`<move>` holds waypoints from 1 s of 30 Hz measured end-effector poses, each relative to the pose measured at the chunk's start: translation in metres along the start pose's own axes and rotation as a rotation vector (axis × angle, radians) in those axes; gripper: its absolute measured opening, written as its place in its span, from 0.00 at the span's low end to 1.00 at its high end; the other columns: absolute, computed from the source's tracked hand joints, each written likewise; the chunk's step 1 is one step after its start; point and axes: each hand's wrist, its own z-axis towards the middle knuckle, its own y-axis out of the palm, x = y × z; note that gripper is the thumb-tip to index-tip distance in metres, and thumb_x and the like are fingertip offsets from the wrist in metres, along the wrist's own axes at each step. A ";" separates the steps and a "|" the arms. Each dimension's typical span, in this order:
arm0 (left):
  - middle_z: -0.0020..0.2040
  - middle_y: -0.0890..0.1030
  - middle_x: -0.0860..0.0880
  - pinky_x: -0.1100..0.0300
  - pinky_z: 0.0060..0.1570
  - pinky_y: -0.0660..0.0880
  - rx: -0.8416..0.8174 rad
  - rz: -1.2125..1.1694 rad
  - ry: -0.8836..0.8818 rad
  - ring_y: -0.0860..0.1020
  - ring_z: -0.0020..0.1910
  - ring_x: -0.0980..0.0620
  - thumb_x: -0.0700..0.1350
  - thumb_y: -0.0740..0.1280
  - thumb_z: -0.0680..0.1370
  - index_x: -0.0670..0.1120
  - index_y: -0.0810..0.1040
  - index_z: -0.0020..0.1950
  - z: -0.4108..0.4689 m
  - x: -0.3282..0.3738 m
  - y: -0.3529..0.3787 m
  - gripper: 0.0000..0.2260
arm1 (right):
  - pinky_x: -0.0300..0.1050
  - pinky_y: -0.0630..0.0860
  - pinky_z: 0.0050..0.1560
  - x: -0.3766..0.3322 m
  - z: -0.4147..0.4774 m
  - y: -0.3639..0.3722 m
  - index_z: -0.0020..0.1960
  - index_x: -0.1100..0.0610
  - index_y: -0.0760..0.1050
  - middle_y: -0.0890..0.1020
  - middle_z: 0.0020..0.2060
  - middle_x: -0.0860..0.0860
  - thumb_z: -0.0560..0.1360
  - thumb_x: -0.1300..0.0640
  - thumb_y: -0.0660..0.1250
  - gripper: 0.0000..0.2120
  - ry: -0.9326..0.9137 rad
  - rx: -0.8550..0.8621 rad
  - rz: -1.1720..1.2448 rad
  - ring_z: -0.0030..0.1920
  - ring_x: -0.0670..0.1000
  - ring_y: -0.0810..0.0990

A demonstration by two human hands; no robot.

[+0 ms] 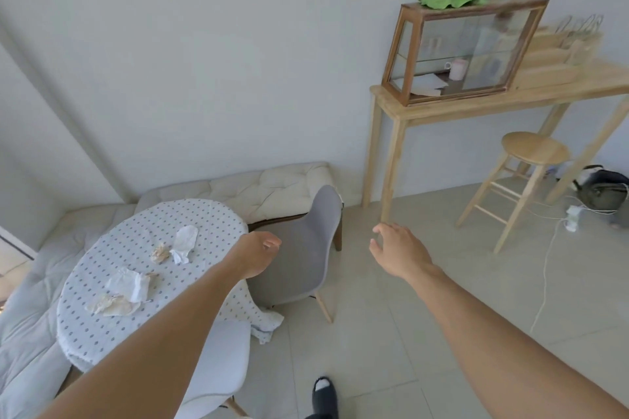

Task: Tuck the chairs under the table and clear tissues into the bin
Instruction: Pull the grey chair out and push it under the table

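Pale tiled floor (391,333) and white walls surround a round table under a dotted white cloth (112,326), strewn with crumpled white tissues (131,284). A grey moulded chair (306,248) stands beside it; a white chair (221,360) sits half hidden by the forearm. The left hand (257,257) and right hand (400,253) hover empty, fingers loosely spread.

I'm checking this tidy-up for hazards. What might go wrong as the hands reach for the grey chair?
The tablecloth hangs low beside the grey chair; pushing the chair in may snag it and drag the tissues off. Both the left hand and right hand are empty. A white cable trails across the floor, a possible trip hazard.
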 end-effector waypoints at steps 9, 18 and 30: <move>0.66 0.83 0.51 0.56 0.67 0.75 -0.043 -0.002 -0.006 0.80 0.66 0.50 0.49 0.63 0.84 0.52 0.82 0.67 0.123 0.032 0.028 0.15 | 0.56 0.77 0.62 0.042 0.091 0.002 0.69 0.51 0.75 0.80 0.66 0.50 0.81 0.47 0.61 0.19 -0.038 -0.074 0.040 0.66 0.56 0.76; 0.67 0.83 0.52 0.60 0.63 0.74 -0.136 -0.106 -0.054 0.80 0.66 0.51 0.51 0.63 0.83 0.52 0.82 0.67 0.273 0.050 0.049 0.15 | 0.54 0.73 0.68 0.058 0.234 -0.002 0.73 0.52 0.72 0.77 0.69 0.51 0.82 0.48 0.60 0.21 -0.088 -0.260 -0.011 0.71 0.55 0.73; 0.67 0.83 0.51 0.57 0.67 0.74 -0.151 -0.180 -0.172 0.80 0.66 0.51 0.49 0.63 0.83 0.50 0.82 0.68 0.374 0.030 0.036 0.16 | 0.52 0.72 0.69 0.024 0.391 0.014 0.74 0.53 0.72 0.76 0.70 0.52 0.82 0.50 0.61 0.21 -0.215 -0.379 -0.003 0.70 0.55 0.74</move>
